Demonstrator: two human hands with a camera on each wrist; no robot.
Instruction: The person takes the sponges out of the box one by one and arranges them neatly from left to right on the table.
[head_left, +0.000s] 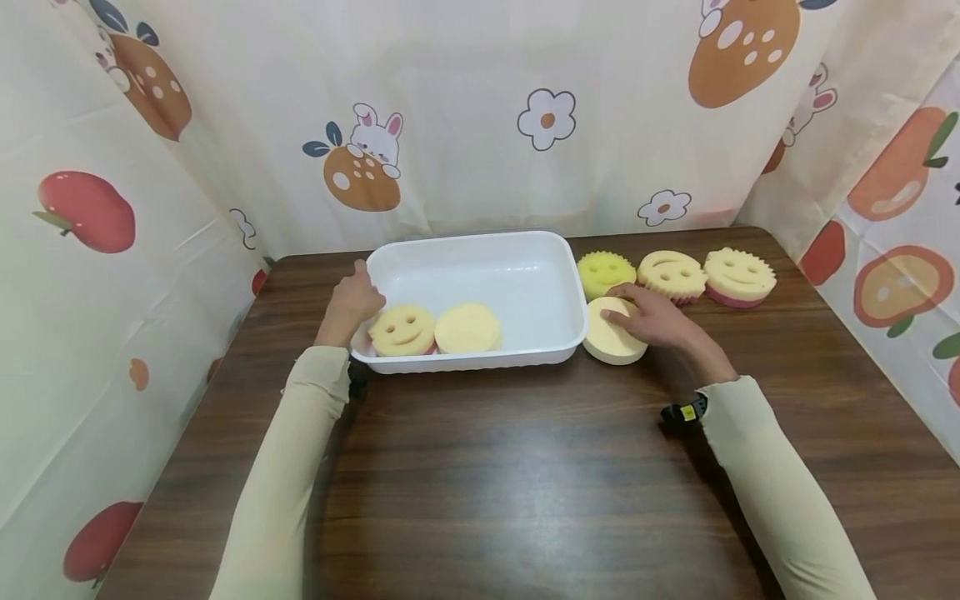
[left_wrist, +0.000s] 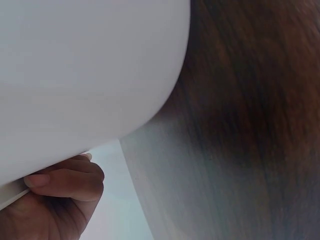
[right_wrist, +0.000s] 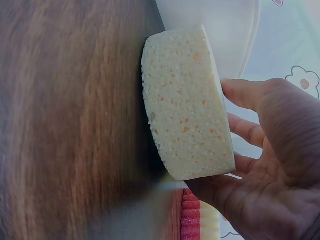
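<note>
In the head view a white tray (head_left: 525, 333) stands at the back of the table. My left hand (head_left: 350, 302) grips its left rim, and the left wrist view shows that hand (left_wrist: 65, 192) with curled fingers at the rim. Inside the tray a smiley-face sponge (head_left: 402, 331) lies beside a plain round sponge (head_left: 468, 329). Just right of the tray, my right hand (head_left: 647, 315) holds another plain round sponge (head_left: 611, 337). Up close in the right wrist view, the thumb of my right hand (right_wrist: 270, 150) touches the edge of this cream, orange-flecked sponge (right_wrist: 187, 107).
Behind the right hand are a yellow smiley sponge (head_left: 604, 273), a cream smiley sponge with a pink base (head_left: 671, 273) and another such sponge (head_left: 741, 275). A printed curtain (head_left: 465, 167) encloses the brown wooden table (head_left: 510, 475) at the back and sides.
</note>
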